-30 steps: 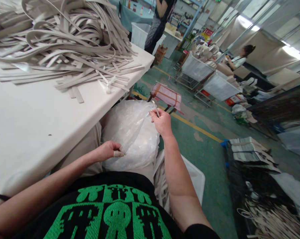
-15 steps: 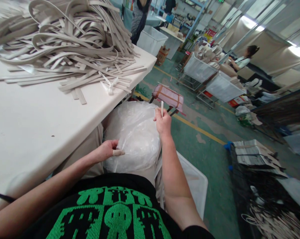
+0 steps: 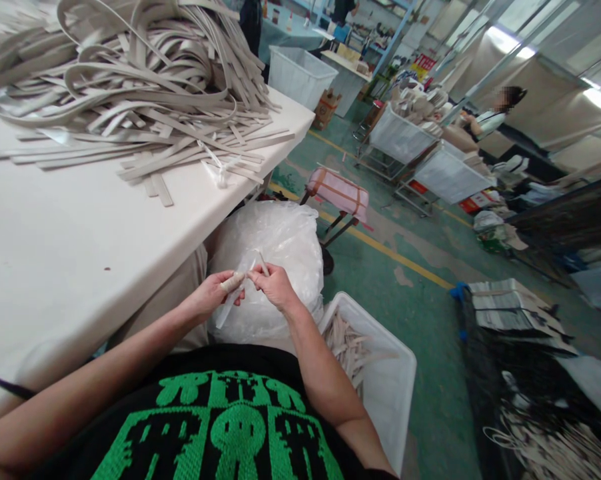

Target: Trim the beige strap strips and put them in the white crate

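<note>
Over the bulging clear plastic bag (image 3: 290, 247), my two hands meet with their fingertips close together. My left hand (image 3: 219, 292) is closed in a pinch on a thin translucent strip (image 3: 226, 312) that hangs below its fingers; a pale wrap covers one of its fingers. Closed too is my right hand (image 3: 275, 287), with a slim pale stick (image 3: 264, 264) standing up out of its grip. Whether the strip runs into the right fingertips I cannot tell.
Grey-beige flat straps (image 3: 155, 87) lie heaped on the white table (image 3: 80, 227) at left. A white bin (image 3: 405, 373) of strap pieces stands at my right. Beyond are a pink padded stool (image 3: 338, 193), carts with tubs (image 3: 403, 137) and a seated person (image 3: 493, 117).
My right hand has come from beyond the bag's right side, inward and down to my left hand, with the stick still in it. My left hand has risen slightly, now with the strip.
</note>
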### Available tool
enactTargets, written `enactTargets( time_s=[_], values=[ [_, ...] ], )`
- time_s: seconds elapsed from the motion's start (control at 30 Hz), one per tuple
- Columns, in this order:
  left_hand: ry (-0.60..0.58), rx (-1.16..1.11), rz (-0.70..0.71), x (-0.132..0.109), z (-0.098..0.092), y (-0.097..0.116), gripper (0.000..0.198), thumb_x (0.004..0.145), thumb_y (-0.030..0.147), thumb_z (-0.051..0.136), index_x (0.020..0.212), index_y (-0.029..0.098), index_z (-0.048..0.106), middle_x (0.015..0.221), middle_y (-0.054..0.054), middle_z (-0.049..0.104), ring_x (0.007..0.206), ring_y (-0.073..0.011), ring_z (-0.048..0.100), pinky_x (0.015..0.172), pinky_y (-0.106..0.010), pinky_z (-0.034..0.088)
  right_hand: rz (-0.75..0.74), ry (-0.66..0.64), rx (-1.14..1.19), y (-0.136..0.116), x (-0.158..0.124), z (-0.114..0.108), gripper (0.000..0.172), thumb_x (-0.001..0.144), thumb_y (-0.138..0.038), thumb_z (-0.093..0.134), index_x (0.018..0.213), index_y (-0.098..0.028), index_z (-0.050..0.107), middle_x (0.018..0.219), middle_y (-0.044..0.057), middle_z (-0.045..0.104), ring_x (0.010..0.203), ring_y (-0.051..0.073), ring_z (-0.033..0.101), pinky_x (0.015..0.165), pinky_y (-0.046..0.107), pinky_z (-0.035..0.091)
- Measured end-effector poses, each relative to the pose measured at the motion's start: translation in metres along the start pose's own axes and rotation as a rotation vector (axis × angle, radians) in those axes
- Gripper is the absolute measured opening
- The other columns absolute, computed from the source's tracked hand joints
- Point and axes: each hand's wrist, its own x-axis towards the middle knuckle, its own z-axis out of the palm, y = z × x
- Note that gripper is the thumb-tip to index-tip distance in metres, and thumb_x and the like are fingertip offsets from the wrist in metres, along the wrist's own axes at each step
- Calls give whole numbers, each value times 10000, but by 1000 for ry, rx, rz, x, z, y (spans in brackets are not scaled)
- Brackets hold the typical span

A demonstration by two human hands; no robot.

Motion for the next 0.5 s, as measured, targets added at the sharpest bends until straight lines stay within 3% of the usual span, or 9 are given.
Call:
enactTargets(
  time_s=[0.17, 0.27, 0.5],
  values=[
    [-6, -140, -114, -2, 2, 1, 433, 643, 546, 767, 745, 163, 593, 643, 6, 611, 537, -104, 516, 544, -237, 412, -33, 57, -51, -1, 4, -5, 226, 695, -401, 628, 649, -190, 562, 516, -60, 485, 498, 102, 444, 525, 237, 365],
    [-48, -222, -170, -4, 2, 5, 424, 550, 420, 853, 816, 159, 650, 727, -15, 650, 615, -122, 562, 616, -262, 469, -67, 26, -102, -2, 4, -7, 221, 710, -401, 619, 666, -190, 575, 531, -53, 502, 513, 108, 457, 536, 238, 373],
    [-188, -326, -315, -8, 4, 0, 316, 542, 303, 887, 764, 138, 733, 696, -1, 624, 605, -81, 513, 624, -219, 437, -149, 58, -128, -6, 7, -11, 232, 752, -408, 602, 681, -189, 569, 538, -53, 498, 521, 108, 456, 540, 235, 378]
  ],
)
